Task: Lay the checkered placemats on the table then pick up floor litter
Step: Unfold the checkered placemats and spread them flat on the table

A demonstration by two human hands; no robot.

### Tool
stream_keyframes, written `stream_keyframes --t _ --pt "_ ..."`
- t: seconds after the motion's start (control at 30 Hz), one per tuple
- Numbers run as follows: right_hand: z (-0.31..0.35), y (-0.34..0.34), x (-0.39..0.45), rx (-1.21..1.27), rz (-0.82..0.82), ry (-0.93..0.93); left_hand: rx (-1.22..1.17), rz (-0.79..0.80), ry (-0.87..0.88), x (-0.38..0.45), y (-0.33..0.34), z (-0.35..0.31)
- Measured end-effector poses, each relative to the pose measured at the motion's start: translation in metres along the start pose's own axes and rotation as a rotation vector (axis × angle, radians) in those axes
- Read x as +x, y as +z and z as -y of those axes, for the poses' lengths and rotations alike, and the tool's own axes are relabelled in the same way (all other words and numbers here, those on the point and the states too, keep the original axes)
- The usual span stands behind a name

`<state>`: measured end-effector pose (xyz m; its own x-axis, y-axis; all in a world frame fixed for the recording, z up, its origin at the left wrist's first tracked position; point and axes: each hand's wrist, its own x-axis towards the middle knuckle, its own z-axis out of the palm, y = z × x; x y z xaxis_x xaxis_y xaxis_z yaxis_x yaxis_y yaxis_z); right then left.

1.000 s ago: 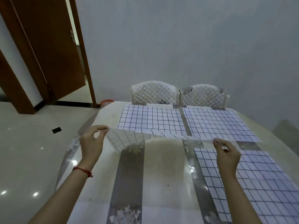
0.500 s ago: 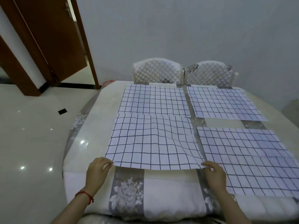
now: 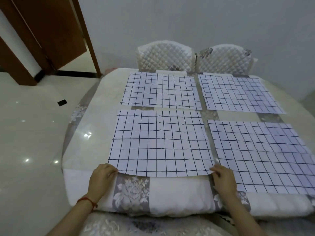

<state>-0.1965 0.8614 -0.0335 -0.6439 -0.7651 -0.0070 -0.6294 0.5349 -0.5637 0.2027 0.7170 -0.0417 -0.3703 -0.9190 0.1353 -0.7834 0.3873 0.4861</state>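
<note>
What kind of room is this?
Most likely a home dining room: a cloth-covered table laid with checkered placemats, two quilted chairs against the far wall, and a wooden door over glossy floor tiles.

At twelve o'clock I see two quilted white chairs (image 3: pixel 165 55) (image 3: pixel 225 59) side by side against a grey wall (image 3: pixel 187 19). At ten o'clock stands an open brown door (image 3: pixel 49 31).
</note>
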Motion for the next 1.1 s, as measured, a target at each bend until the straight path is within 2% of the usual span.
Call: stream_keyframes --t 0.3,0.47,0.8,1.1 --pt "-0.003 -0.002 -0.016 -0.185 0.014 -0.044 0.117 0.054 0.011 -0.005 -0.005 0.008" --pt "-0.004 -0.006 -0.023 -0.388 0.035 -0.237 0.145 0.071 0.045 -0.012 -0.011 0.006" --pt "-0.002 -0.010 -0.032 -0.518 0.087 -0.208 0.169 0.127 0.004 -0.022 -0.010 0.009" --pt "-0.003 -0.008 -0.036 -0.515 0.114 -0.152 0.130 0.115 -0.049 -0.021 -0.006 0.007"
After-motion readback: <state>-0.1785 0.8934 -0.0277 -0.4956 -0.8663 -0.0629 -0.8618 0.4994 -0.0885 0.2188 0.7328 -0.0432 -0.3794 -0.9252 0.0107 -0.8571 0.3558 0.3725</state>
